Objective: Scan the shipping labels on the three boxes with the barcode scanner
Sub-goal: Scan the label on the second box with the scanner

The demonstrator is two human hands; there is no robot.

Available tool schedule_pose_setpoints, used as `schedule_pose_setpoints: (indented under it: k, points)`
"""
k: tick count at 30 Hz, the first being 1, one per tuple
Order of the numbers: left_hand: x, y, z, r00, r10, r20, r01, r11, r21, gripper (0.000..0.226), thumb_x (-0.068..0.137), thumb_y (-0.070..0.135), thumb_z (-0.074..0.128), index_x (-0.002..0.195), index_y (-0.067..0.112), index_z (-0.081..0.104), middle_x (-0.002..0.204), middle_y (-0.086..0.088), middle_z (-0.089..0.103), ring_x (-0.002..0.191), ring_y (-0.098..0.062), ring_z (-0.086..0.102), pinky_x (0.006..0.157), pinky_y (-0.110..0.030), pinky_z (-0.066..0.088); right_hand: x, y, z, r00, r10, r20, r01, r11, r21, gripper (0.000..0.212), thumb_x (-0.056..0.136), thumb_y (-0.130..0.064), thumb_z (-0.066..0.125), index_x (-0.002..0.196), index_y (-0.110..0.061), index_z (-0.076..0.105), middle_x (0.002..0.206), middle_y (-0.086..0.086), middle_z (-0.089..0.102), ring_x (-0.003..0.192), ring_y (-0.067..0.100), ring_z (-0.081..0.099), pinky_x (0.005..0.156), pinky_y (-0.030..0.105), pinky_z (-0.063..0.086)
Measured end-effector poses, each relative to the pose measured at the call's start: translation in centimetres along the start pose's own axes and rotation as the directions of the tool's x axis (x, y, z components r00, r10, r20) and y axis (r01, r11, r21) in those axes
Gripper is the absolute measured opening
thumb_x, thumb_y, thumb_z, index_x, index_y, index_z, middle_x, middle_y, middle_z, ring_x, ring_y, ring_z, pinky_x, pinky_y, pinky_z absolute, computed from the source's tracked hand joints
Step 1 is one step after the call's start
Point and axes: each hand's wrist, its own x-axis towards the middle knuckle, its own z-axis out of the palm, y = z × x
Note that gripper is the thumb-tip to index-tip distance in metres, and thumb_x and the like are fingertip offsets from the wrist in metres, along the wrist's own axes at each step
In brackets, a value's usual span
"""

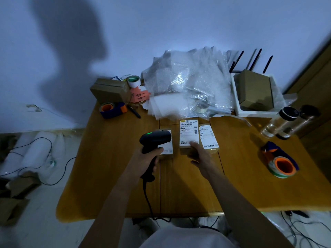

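Note:
Three small cardboard boxes with white shipping labels lie side by side in the middle of the wooden table [114, 176]. My left hand [149, 158] grips the black barcode scanner [155, 138], whose head hangs over the left box [167, 149] and hides most of its label; a green light shows on top of the scanner. My right hand [199, 154] rests on the near end of the middle box [189, 133], fingers spread over it. The right box [208, 138] lies untouched beside it.
A heap of bubble wrap [188, 86] fills the back of the table. Tape dispensers sit at back left [112, 109] and front right [281, 163]. A bottle [279, 122] stands on the right, and a white tray [236, 104] holds a brown box. The scanner cable [148, 199] runs off the front edge.

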Motion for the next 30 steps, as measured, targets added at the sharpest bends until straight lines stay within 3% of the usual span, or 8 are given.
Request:
schedule_pose_setpoints:
  k: [2,8,17,25,30]
  points:
    - [0.0,0.0,-0.1,1.0,-0.01,-0.001,0.01,1.0,-0.014,0.037,0.089,0.029,0.075,0.101,-0.005,0.065,0.064,-0.009,0.056,0.05,-0.021,0.052,0.054,-0.032,0.047,0.2,0.0,0.3,0.999,0.032,-0.026,-0.031,0.998,0.045,0.045,0.082,-0.05,0.076,0.117,-0.027,0.06,0.121,0.009,0.066,0.106,0.027,0.067,0.08,0.038,0.051]
    - [-0.3,0.1,-0.3,0.999,-0.032,-0.016,0.032,0.999,-0.019,0.021,0.09,0.028,0.075,0.086,0.009,0.066,0.061,-0.006,0.058,0.048,-0.017,0.052,0.051,-0.028,0.047,1.7,0.6,1.0,0.988,0.137,-0.073,-0.132,0.989,0.069,0.068,0.077,-0.059,0.077,0.129,-0.019,0.06,0.125,0.012,0.066,0.1,0.026,0.059,0.076,0.038,0.05]
    - [-0.5,0.3,-0.8,0.999,-0.046,-0.028,0.045,0.999,-0.014,0.021,0.091,0.024,0.074,0.082,0.009,0.064,0.06,-0.005,0.057,0.047,-0.017,0.052,0.048,-0.026,0.047,5.0,0.2,2.4,0.963,0.252,-0.089,-0.232,0.953,0.196,0.082,0.073,-0.063,0.078,0.136,-0.016,0.056,0.13,0.013,0.065,0.099,0.027,0.06,0.074,0.04,0.049]
    - [0.5,0.7,-1.0,0.999,-0.017,-0.029,0.017,1.0,-0.006,0.02,0.091,0.024,0.074,0.084,0.01,0.063,0.061,-0.005,0.057,0.049,-0.019,0.052,0.052,-0.031,0.048,6.0,0.2,2.7,0.95,0.288,-0.119,-0.246,0.928,0.278,0.076,0.075,-0.05,0.084,0.136,-0.015,0.053,0.127,0.011,0.065,0.117,0.031,0.061,0.072,0.039,0.052]
    - [1.1,0.8,-0.7,1.0,-0.019,-0.023,0.019,1.0,-0.006,0.021,0.091,0.025,0.074,0.086,0.008,0.063,0.061,-0.006,0.057,0.05,-0.02,0.053,0.053,-0.032,0.048,6.1,0.8,3.1,0.919,0.361,-0.156,-0.307,0.907,0.286,0.063,0.083,-0.044,0.08,0.13,-0.01,0.058,0.113,0.013,0.067,0.098,0.028,0.064,0.065,0.035,0.05]
